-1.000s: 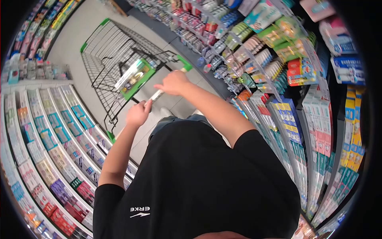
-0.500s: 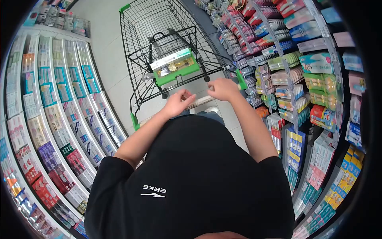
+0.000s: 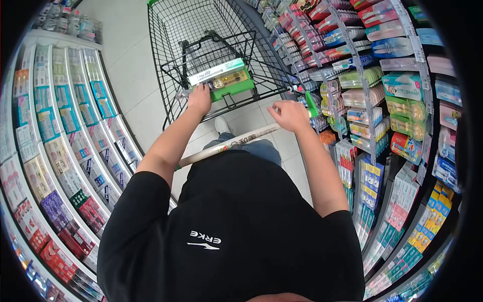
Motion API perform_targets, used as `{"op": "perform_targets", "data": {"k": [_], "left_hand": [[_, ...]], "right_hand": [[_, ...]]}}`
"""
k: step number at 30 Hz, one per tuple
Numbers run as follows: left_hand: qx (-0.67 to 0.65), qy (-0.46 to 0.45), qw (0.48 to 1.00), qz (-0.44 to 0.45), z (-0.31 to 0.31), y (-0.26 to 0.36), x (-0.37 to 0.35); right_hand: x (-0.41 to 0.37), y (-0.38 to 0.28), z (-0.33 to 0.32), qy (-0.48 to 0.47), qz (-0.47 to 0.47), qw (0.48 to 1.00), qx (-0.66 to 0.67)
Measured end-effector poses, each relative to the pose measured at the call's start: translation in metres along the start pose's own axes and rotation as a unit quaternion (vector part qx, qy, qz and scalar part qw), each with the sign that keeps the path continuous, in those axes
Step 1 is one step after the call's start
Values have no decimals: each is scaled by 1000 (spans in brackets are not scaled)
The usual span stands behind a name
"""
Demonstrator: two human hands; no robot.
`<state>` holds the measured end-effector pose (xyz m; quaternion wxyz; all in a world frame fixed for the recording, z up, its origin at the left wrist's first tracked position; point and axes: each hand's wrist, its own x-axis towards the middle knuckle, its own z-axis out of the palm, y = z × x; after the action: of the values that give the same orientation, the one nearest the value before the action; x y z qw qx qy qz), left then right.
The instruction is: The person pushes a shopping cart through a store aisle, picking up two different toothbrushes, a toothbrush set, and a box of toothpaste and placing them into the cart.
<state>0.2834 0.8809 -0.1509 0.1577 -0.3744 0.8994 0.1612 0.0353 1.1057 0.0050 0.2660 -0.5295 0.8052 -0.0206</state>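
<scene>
My left hand [image 3: 200,99] reaches past the handle to the cart's fold-down seat. Its fingers stretch over the left end of a clear package with yellow contents [image 3: 230,79]; whether they grip it cannot be made out. Just beyond lies a long white and teal box [image 3: 216,71], like a toothpaste box. Both items rest at the green seat panel [image 3: 234,90]. Near the right end of the pale cart handle [image 3: 241,138], my right hand [image 3: 289,115] is closed over the bar, with the fingers' undersides hidden.
The wire shopping cart [image 3: 171,30] stands ahead on a tiled floor [image 3: 126,65]. Shelves of boxed goods [image 3: 60,151] run along the left. On the right, a rack with hanging packs [image 3: 402,105] stands close to the cart and my right arm. One shoe [image 3: 221,125] shows beneath the cart.
My left hand has moved forward from near the handle to the package in the seat. My right hand stays at the handle's right end. More of the handle now shows.
</scene>
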Motion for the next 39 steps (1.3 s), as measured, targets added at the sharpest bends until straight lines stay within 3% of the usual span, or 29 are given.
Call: {"op": "perform_targets", "data": {"k": [5, 7, 11, 16, 20, 23, 25, 26, 30, 33, 35, 39], "left_hand": [[28, 76, 997, -1, 14, -6, 1], [53, 11, 998, 21, 7, -6, 0], [77, 20, 995, 55, 12, -8, -2], [17, -21, 1000, 0, 16, -11, 2], [5, -18, 1000, 6, 15, -15, 4], [-37, 21, 998, 38, 6, -19, -7], [-186, 73, 977, 70, -4, -22, -14], [-225, 49, 971, 65, -12, -20, -18], [-358, 49, 932, 22, -54, 14, -43], [-448, 126, 878, 114, -55, 47, -52], [-453, 116, 877, 113, -64, 76, -56], [-375, 107, 897, 207, -79, 124, -64]], "right_hand": [[-6, -7, 3, -2, 7, 1000, -2], [-8, -8, 4, -7, 11, 1000, -4], [-11, -9, 6, -9, 15, 1000, -6], [-10, -8, 10, 3, 11, 1000, -3], [-11, -8, 9, 5, 17, 1000, 0], [-12, -9, 7, -13, 22, 1000, 4], [-12, -12, 8, -19, 25, 999, 5], [-11, -12, 7, -25, 24, 999, 4], [-10, -8, 14, 4, 2, 1000, 19], [-10, -15, 7, 3, 9, 1000, 28], [-10, -14, 7, 12, -5, 999, 38], [-7, -15, 11, 55, -25, 995, 82]]}}
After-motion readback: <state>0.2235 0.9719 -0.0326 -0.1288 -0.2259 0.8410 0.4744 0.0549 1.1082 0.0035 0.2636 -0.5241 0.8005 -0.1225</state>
